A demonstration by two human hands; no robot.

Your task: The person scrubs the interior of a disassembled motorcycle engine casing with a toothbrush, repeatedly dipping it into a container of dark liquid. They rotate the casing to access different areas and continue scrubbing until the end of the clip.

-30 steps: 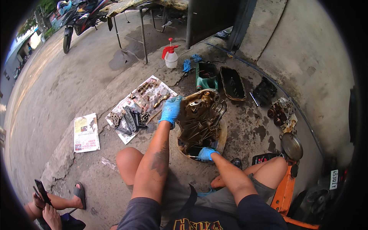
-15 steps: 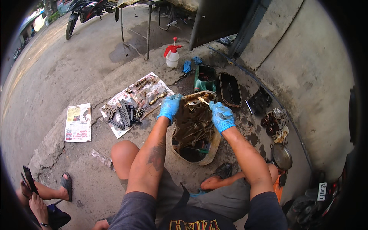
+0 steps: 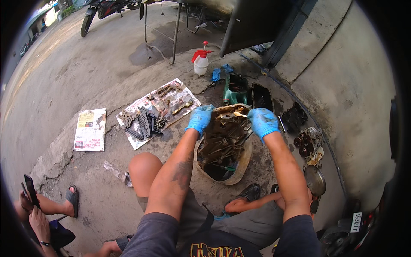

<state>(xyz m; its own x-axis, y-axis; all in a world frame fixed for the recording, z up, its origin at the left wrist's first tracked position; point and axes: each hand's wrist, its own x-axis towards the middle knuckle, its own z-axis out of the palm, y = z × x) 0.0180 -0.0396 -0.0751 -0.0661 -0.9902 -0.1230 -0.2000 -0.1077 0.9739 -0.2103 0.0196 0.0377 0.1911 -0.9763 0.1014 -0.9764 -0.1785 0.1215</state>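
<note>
Greasy metal casing (image 3: 220,143) leans in pale tub (image 3: 245,166), lower end inside the mouth. Left hand (image 3: 201,119) curls its fingers around the casing's upper left edge. Right hand (image 3: 263,122) pinches what looks like a pale-tipped brush (image 3: 239,115) near the top edge; fingertips unclear. Likely step: scrubbing. Next stroke calls for a firm left hold and an angled tip.

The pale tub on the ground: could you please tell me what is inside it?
A grimy metal casing reaches into the tub, with a green item near the front. The casing covers the far inside and whatever lies beneath it.
</note>
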